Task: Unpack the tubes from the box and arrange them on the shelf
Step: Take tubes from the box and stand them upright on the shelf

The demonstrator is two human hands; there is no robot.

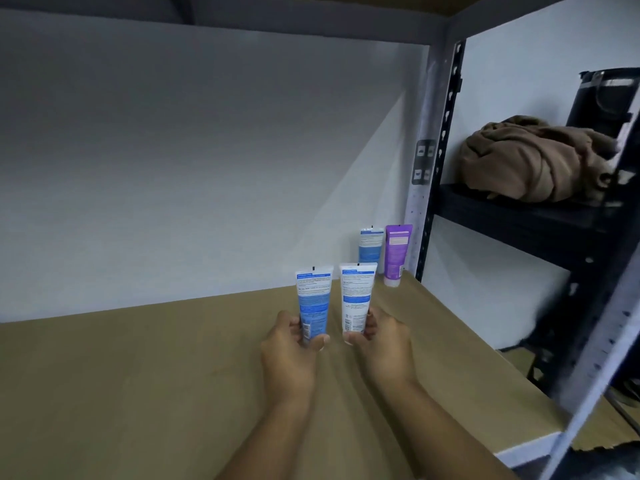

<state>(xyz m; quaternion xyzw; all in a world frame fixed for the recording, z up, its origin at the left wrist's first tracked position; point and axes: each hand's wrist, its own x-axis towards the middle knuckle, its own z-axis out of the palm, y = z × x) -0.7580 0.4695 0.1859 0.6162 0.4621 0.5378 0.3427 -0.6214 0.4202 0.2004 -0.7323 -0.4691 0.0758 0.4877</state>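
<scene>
The print on the blue tube (pixel 313 303) and the white tube (pixel 356 299) is too small to read. Fingers of the left hand (pixel 289 344) and the right hand (pixel 377 339) hide both caps. The white tube covers the base of the rear tube (pixel 371 245). The black bin (pixel 604 98) is cut off at the right edge, and the near post (pixel 609 344) is blurred.

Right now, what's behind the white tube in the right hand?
Behind the white tube, two tubes stand near the wall: a blue-and-white tube, its base hidden, and a purple tube. Right hand grips the white tube's lower end.
</scene>
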